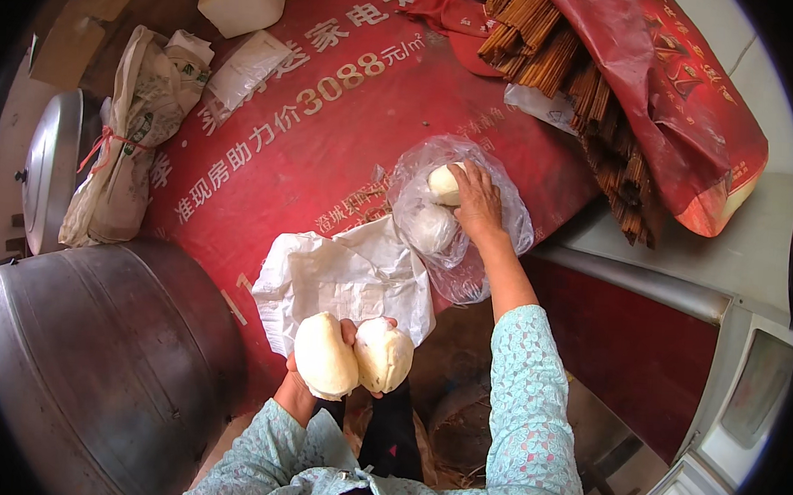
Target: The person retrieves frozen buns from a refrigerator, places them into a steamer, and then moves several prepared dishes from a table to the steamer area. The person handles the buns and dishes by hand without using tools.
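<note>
Two pale buns, side by side, clamped in the left hand.
From my remote seat I list: both buns at the near edge of a crumpled white sheet; right hand, well apart from the left, fingers on a third bun at a clear plastic bag, grip I cannot tell; fourth bun in the bag, just nearer me, on the red worktop.

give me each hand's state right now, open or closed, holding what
Left hand: holding two pale, rounded dough buns.
Right hand: curled over another pale bun at the clear, crumpled plastic bag; whether gripped cannot be told.
</note>
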`<state>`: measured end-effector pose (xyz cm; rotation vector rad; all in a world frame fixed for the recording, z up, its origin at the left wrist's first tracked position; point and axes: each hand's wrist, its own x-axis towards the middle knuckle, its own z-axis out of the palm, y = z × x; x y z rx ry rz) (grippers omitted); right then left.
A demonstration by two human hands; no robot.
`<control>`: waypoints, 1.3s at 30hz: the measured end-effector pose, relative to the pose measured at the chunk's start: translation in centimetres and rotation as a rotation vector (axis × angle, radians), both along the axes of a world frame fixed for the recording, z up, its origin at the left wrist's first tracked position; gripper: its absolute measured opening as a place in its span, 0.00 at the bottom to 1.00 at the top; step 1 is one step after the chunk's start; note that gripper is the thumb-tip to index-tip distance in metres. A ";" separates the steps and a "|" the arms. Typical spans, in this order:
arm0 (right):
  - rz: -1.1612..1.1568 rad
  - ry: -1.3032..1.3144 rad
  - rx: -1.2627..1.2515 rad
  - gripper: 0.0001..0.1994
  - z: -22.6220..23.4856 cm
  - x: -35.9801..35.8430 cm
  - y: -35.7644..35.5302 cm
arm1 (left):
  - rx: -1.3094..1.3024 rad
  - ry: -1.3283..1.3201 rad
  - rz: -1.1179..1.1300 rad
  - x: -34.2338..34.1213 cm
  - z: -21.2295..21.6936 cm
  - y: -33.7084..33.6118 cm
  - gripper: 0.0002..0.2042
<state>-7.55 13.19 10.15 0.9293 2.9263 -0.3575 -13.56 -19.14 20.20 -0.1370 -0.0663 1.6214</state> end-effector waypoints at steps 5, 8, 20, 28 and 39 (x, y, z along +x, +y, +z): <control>-0.136 -0.088 -0.026 0.40 -1.2 -0.1 -0.5 | 0.019 0.012 0.052 0.6 -1.8 -1.1 0.41; -0.136 -0.026 -0.014 0.40 -1.0 0.1 -0.9 | 0.022 0.012 0.057 0.7 -2.0 -1.4 0.41; -0.481 0.421 -0.388 0.37 1.3 0.6 -0.9 | -0.019 0.032 0.009 -0.2 0.2 -0.9 0.41; -0.397 0.401 -0.368 0.43 -1.1 1.9 -1.8 | 0.087 -0.099 0.043 0.4 0.6 -0.1 0.42; -0.734 0.967 -1.485 0.26 0.9 4.5 -2.5 | 0.199 -0.064 0.222 -1.2 -1.8 -0.2 0.42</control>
